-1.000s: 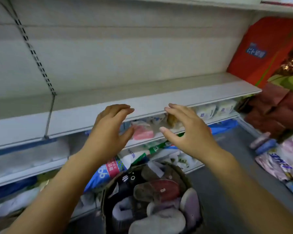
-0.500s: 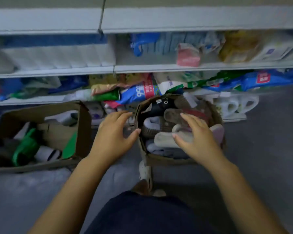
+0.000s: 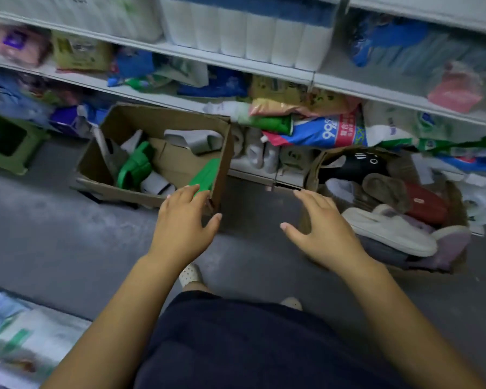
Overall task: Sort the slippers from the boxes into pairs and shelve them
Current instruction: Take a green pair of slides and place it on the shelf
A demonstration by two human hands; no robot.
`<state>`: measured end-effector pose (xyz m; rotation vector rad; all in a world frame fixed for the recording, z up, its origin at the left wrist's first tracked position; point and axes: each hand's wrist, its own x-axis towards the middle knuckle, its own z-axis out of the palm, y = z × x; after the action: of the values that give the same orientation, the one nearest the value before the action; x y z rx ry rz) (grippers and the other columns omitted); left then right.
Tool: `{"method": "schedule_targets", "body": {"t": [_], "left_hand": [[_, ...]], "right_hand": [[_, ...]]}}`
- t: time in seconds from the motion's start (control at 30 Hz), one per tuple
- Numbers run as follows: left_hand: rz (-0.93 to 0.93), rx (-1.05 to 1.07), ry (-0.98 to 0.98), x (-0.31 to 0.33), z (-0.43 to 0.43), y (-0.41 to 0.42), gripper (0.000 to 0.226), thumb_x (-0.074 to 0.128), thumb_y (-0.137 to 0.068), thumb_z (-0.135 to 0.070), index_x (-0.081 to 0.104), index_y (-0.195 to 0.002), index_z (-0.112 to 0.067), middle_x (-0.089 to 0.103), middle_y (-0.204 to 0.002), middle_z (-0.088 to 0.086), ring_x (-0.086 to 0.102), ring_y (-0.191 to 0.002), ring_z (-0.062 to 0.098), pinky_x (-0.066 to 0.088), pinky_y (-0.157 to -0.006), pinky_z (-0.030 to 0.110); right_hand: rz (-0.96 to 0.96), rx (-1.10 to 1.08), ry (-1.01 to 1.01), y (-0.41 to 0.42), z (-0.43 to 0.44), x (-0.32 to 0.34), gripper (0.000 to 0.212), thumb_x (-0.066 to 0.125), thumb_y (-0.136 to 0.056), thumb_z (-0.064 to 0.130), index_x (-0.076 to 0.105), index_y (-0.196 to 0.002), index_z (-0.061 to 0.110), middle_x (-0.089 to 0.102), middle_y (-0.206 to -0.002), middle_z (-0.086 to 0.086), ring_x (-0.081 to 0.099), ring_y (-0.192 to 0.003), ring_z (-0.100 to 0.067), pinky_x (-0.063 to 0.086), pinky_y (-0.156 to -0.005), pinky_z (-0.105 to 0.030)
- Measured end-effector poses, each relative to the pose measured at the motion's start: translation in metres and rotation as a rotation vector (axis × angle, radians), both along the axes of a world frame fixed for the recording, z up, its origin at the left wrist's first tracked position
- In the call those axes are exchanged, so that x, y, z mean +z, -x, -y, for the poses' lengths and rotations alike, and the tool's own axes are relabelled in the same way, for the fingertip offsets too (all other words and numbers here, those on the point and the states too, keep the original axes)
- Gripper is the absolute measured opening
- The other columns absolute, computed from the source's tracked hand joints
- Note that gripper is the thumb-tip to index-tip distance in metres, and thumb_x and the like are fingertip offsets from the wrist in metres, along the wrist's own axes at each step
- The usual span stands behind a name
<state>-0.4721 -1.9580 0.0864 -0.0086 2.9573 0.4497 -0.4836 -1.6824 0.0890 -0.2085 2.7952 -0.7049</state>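
Left hand (image 3: 184,220) is hovering, fingers relaxed and empty, over the near corner of the left cardboard box (image 3: 163,122), fingertips just at a green slipper (image 3: 205,175) leaning inside. Right hand (image 3: 323,234) is hanging spread and empty just beside the right box (image 3: 314,169), where a cream slipper (image 3: 387,233), a red slipper (image 3: 424,204) and a black slipper (image 3: 348,167) are lying heaped. Both boxes are sitting on the grey floor (image 3: 54,220) below the stocked shelves (image 3: 236,63).
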Motion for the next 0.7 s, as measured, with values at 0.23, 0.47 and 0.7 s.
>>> {"method": "schedule_targets", "body": {"t": [0.23,0.47,0.7], "left_hand": [[0.049,0.096,0.097,0.002,0.180,0.015,0.060,0.058,-0.095,-0.051,0.052,-0.144,-0.018,0.047,-0.153,0.007,0.038,-0.143,0.029,0.031,-0.119,0.050],[0.138,0.254,0.025,-0.007,0.281,0.015,0.061,0.058,-0.096,-0.048,0.050,-0.146,-0.013,0.050,-0.150,0.009,0.042,-0.139,0.029,0.036,-0.115,0.045],[0.267,0.333,-0.069,-0.049,0.305,0.038,0.060,0.059,-0.097,-0.045,0.049,-0.145,-0.010,0.052,-0.146,0.012,0.043,-0.137,0.031,0.039,-0.110,0.045]], "right_hand": [[0.080,0.044,0.101,0.042,0.172,-0.023,0.076,0.066,-0.087,0.056,0.041,-0.149,0.019,0.042,-0.152,0.003,0.034,-0.142,-0.019,0.034,-0.115,-0.037],[0.170,0.121,0.063,0.061,0.257,-0.035,0.075,0.067,-0.088,0.054,0.041,-0.149,0.018,0.043,-0.151,0.001,0.036,-0.139,-0.020,0.037,-0.108,-0.035],[0.282,0.139,-0.033,0.111,0.281,-0.077,0.076,0.068,-0.088,0.051,0.041,-0.148,0.013,0.044,-0.150,-0.008,0.037,-0.139,-0.027,0.037,-0.110,-0.038]]}}
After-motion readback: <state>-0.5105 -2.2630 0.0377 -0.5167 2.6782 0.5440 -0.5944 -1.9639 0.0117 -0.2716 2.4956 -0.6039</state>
